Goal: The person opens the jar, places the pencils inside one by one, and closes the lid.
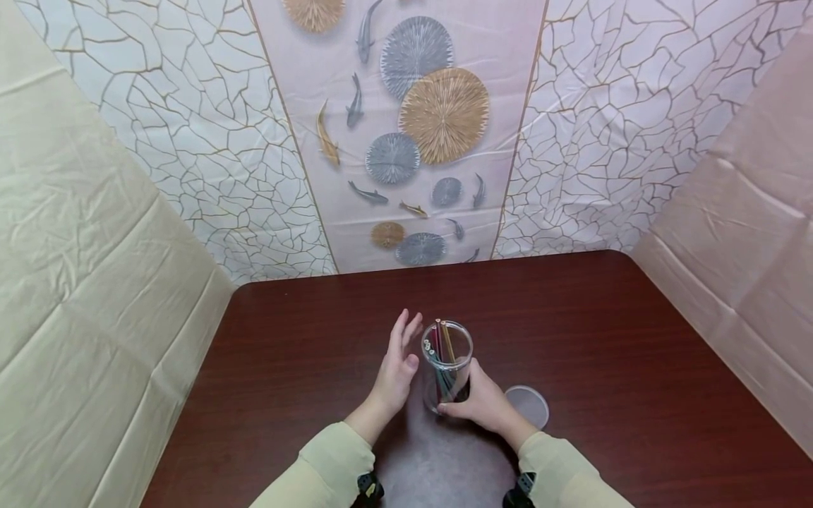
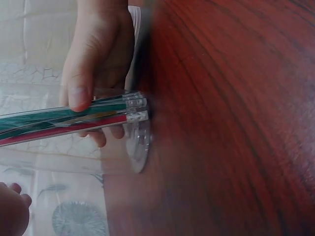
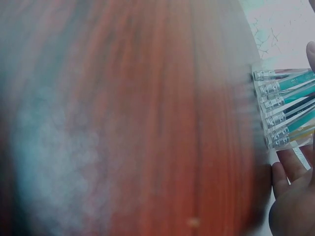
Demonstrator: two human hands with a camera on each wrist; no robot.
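Note:
A clear jar [image 1: 447, 365] stands upright near the middle of the table, holding several slim coloured pens [image 1: 446, 342]. In the left wrist view the pens [image 2: 69, 118] are green, red and yellowish, with clear ends at the jar's base. My right hand [image 1: 478, 403] grips the jar low on its right side, its thumb across the front. To the jar's left, my left hand [image 1: 395, 375] is raised with fingers extended and nothing in them; contact with the jar is not visible. A round, pale translucent lid [image 1: 528, 404] lies to the right, partly behind my right wrist.
The dark red wooden table [image 1: 286, 367] stretches to a patterned cloth backdrop [image 1: 406, 127] behind. Pale cloth panels [image 1: 82, 282] close in both sides. A grey patch [image 1: 447, 458] shows on the tabletop between my forearms. Both wrists carry black straps.

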